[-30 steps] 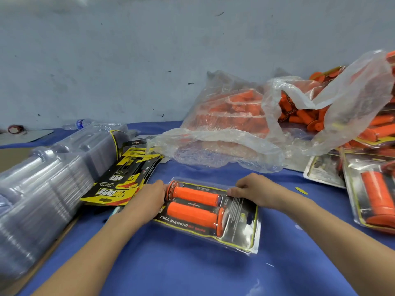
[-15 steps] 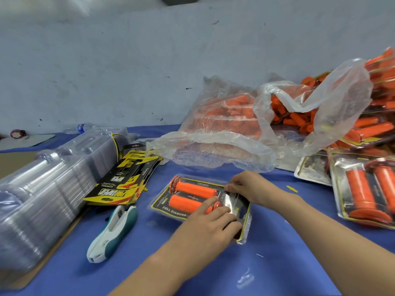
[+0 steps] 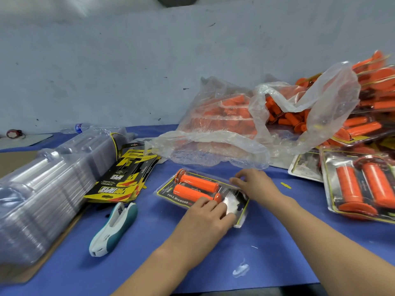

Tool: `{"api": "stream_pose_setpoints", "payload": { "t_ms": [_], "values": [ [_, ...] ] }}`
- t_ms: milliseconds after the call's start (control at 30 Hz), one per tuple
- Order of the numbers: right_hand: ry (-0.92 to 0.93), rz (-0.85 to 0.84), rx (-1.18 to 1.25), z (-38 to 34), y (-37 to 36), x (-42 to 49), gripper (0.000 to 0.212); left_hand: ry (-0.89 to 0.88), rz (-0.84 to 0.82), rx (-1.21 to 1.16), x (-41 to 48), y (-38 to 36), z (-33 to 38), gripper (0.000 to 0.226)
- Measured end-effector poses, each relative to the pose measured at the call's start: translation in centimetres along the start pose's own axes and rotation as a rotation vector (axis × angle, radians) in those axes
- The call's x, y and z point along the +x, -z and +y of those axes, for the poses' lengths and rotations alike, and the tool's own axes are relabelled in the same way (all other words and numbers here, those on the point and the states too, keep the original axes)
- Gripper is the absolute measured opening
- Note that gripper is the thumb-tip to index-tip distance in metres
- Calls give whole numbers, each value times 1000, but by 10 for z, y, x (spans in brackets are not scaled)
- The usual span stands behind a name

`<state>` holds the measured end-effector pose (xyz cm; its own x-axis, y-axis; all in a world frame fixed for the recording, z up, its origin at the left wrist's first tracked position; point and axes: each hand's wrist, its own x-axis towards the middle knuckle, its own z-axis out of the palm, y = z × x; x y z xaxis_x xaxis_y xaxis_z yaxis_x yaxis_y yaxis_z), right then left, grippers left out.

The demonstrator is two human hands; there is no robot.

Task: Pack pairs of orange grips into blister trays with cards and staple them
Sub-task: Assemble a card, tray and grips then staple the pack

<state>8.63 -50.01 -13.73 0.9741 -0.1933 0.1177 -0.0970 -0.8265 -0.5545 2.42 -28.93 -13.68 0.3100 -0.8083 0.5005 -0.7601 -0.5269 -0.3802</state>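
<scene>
- On the blue bench (image 3: 277,242), near its middle, lay the blister tray (image 3: 240,218) I was closing, with two orange grips (image 3: 197,184) and a printed card (image 3: 171,194) inside it.
- My left hand (image 3: 205,218) lay spread over the tray's near right part, fingers fairly straight and pressing down. My right hand (image 3: 254,184) curled at the far rim and appeared to pinch it.
- The tray's long axis ran from far left to near right. The grips lay side by side along that line, head to tail: the far one's flange pointed far left, the near one's pointed right, toward my fingers. The clear, glare-lit end of the tray sat under my hands.
- No staple could be made out on the tray. In my judgement the shell could spring open once either hand lifted.
- The stapler (image 3: 114,228) lay well apart to the left, so fetching it would take one hand off. The card might then slide askew, or a grip might roll out of its pocket.
- A staple driven with the edges misaligned could miss the rim or pucker the plastic.
- Nearby were a stack of empty trays (image 3: 42,189) and loose cards (image 3: 126,178) at left, a plastic bag (image 3: 213,129) of grips beyond, and finished packs (image 3: 359,184) at right.
</scene>
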Motion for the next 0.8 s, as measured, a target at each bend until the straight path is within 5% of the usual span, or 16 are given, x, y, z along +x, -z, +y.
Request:
{"api": "stream_pose_setpoints", "payload": {
  "t_ms": [100,200,333,500,633,733,800],
  "values": [
    [180,213,-3,-9,-5,-43,26,19,41,-2,2,-6,1,16],
    [387,128,33,-14,-9,-95,30,67,102,-13,5,-12,3,13],
    [446,-42,-55,0,3,-117,38,166,176,-134,1,-18,7,9],
    [582,301,-174,-6,-2,-118,14,178,208,-232,-7,-22,9,10],
    [627,318,-132,-7,-4,-120,22,142,226,-269,-19,-20,-3,21],
    [632,295,-149,-3,-5,-120,10,329,240,-337,-31,-18,-26,39],
    [584,284,-145,8,-2,-117,13,411,96,-251,-45,-17,-50,44]
  ]
}}
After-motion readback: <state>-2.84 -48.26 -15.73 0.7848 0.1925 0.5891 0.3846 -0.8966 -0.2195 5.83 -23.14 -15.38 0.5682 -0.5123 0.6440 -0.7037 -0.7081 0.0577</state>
